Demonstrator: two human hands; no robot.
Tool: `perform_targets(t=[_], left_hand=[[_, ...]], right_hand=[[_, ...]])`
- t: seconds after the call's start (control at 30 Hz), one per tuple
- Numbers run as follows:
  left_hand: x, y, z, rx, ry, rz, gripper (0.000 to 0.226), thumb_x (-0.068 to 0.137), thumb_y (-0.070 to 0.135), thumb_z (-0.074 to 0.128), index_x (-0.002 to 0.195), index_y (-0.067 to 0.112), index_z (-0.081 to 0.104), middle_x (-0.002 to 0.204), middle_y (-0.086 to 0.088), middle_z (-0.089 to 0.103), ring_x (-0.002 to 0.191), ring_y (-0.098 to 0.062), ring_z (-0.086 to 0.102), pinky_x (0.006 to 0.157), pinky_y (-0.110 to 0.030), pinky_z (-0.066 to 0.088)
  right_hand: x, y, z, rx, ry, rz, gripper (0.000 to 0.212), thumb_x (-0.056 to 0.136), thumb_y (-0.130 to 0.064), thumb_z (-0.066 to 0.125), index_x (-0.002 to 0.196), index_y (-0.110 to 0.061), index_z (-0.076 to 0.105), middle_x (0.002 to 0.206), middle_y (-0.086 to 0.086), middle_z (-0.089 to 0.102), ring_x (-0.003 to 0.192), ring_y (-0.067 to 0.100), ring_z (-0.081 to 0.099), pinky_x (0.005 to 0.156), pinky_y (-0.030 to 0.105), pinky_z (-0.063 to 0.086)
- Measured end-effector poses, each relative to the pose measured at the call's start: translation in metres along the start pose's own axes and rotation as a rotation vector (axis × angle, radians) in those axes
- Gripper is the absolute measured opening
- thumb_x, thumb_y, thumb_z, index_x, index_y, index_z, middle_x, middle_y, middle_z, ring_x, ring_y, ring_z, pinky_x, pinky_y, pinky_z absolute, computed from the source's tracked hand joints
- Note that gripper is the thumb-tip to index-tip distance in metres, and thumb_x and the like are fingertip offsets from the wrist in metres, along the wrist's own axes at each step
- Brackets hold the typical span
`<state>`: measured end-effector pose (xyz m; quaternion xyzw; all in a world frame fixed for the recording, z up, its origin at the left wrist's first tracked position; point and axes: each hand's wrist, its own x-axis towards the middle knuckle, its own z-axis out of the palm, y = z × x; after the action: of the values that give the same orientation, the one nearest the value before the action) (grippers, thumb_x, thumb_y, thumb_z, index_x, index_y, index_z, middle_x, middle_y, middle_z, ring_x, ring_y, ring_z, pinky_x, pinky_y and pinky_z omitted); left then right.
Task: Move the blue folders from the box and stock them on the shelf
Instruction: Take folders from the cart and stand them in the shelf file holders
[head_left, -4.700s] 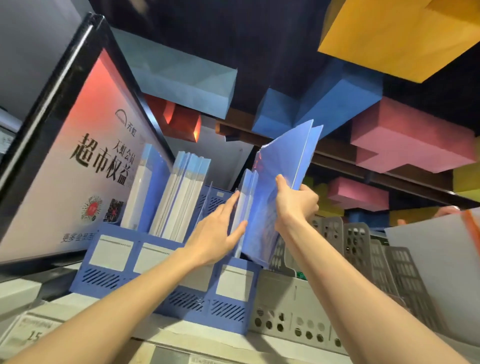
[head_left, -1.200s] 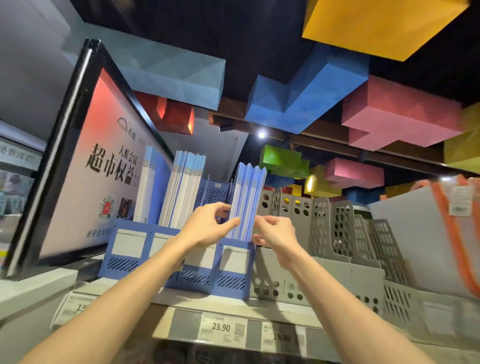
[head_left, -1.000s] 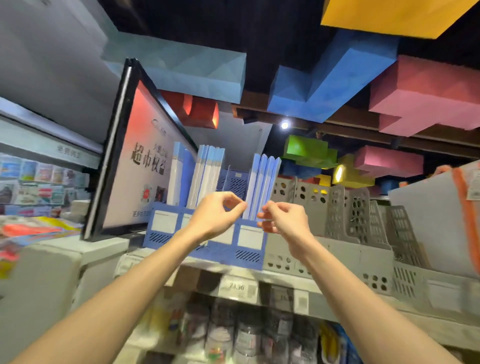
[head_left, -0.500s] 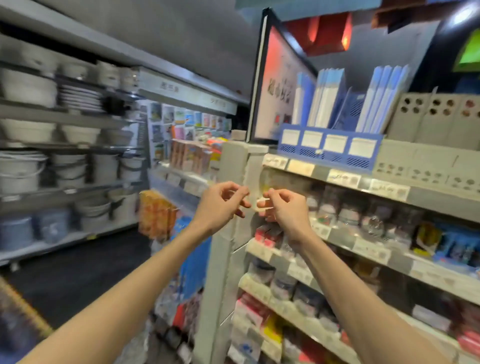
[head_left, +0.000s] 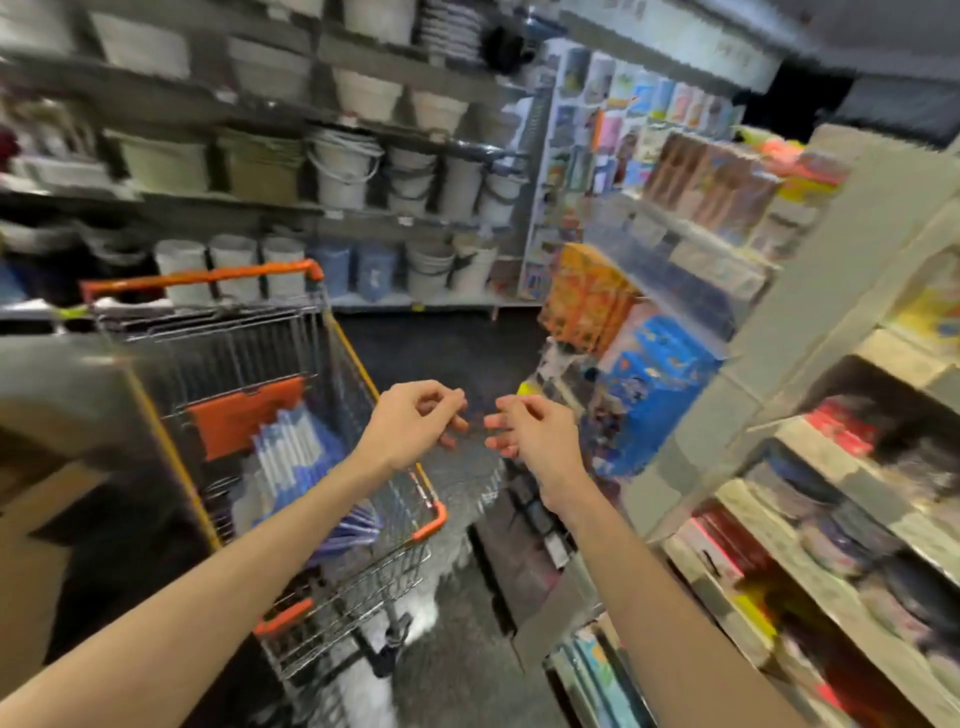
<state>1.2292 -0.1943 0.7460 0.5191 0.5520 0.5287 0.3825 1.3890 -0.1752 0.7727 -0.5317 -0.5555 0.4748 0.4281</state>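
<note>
Blue folders (head_left: 293, 449) stand in a bunch inside a wire shopping cart (head_left: 332, 597) at the lower left; the image is blurred by motion. My left hand (head_left: 415, 423) and my right hand (head_left: 532, 431) hang in the air side by side, just right of the cart's near corner. Both have loosely curled fingers and hold nothing. The shelf unit (head_left: 779, 364) stands at the right; its top row with the blue file holders is out of view.
A brown cardboard box (head_left: 31, 545) sits at the left edge beside the cart. The cart's orange handle (head_left: 208, 278) points away from me. Shelves of buckets (head_left: 343, 171) line the far wall. Dark aisle floor (head_left: 457, 353) lies between cart and shelves.
The view has swung down and left from the top shelf to the cart. Both hands came off the shelved folders and lowered, empty, toward the cart.
</note>
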Motion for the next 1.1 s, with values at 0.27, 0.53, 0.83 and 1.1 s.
perform_targets(t=[0.27,0.53,0.83,1.1], left_hand=[[0.044,-0.122,-0.118,0.02,0.048,-0.262,0.024,0.103,0.022,0.055,0.096,0.005,0.07,0.079,-0.012,0.075,0.056,-0.018,0.071,0.046,-0.017,0.045],[0.059,-0.213,-0.173,0.067,0.09,-0.438,0.024,0.103,0.03,0.056,0.104,0.011,0.07,0.084,-0.003,0.076,0.064,-0.024,0.073,0.049,-0.015,0.046],[0.095,-0.28,-0.194,0.03,0.181,-0.628,0.025,0.104,0.032,0.053,0.12,0.016,0.062,0.094,-0.002,0.076,0.067,-0.024,0.074,0.047,-0.018,0.046],[0.146,-0.348,-0.201,0.29,0.081,-0.712,0.031,0.103,0.038,0.051,0.134,0.04,0.051,0.126,0.01,0.063,0.097,-0.021,0.071,0.088,-0.04,0.057]], right_hand=[[0.072,0.064,0.16,-0.096,-0.136,0.158,0.012,0.098,-0.018,0.057,0.094,-0.012,0.067,0.077,0.007,0.076,0.059,0.022,0.069,0.046,0.025,0.045],[0.112,0.117,0.236,-0.183,-0.244,0.322,0.01,0.099,-0.018,0.06,0.092,-0.013,0.065,0.085,0.007,0.076,0.061,0.023,0.067,0.053,0.027,0.049],[0.171,0.188,0.287,-0.366,-0.403,0.411,0.021,0.1,-0.017,0.054,0.101,0.002,0.064,0.088,0.01,0.068,0.069,0.02,0.063,0.05,0.021,0.048],[0.259,0.249,0.326,-0.432,-0.411,0.414,0.023,0.098,-0.022,0.056,0.084,-0.008,0.066,0.082,0.015,0.071,0.077,0.032,0.069,0.072,0.042,0.056]])
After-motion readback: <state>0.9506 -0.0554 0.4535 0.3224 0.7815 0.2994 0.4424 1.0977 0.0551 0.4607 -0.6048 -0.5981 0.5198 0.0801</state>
